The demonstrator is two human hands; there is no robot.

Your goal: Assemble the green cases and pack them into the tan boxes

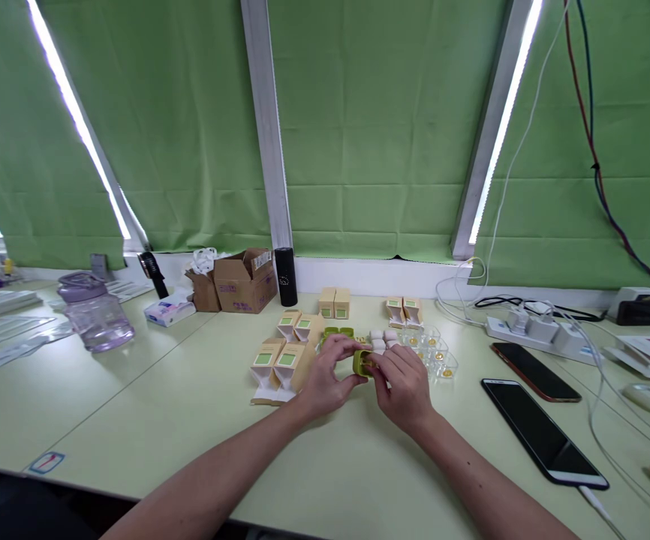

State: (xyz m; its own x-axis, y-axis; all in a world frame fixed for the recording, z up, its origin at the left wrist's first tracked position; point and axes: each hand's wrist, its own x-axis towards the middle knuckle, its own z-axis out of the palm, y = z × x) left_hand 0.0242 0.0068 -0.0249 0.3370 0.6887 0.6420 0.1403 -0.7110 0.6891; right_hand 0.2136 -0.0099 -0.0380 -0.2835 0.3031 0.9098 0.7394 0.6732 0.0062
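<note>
My left hand (329, 375) and my right hand (405, 384) meet over the pale green table (190, 420), both pinched round a small green case (362, 363) with a gold piece in it. To the left of my hands lie several open tan boxes with green labels (278, 361). Two more green cases (338, 331) sit just behind my hands. To the right are small white caps (384, 339) and clear trays holding gold pieces (436, 354).
Closed tan boxes (334, 303), a black cylinder (286, 276) and a cardboard carton (245, 280) stand at the back. A purple bottle (94, 310) is at the left. Two phones (543, 439) (535, 370), a power strip (539, 331) and cables lie at the right.
</note>
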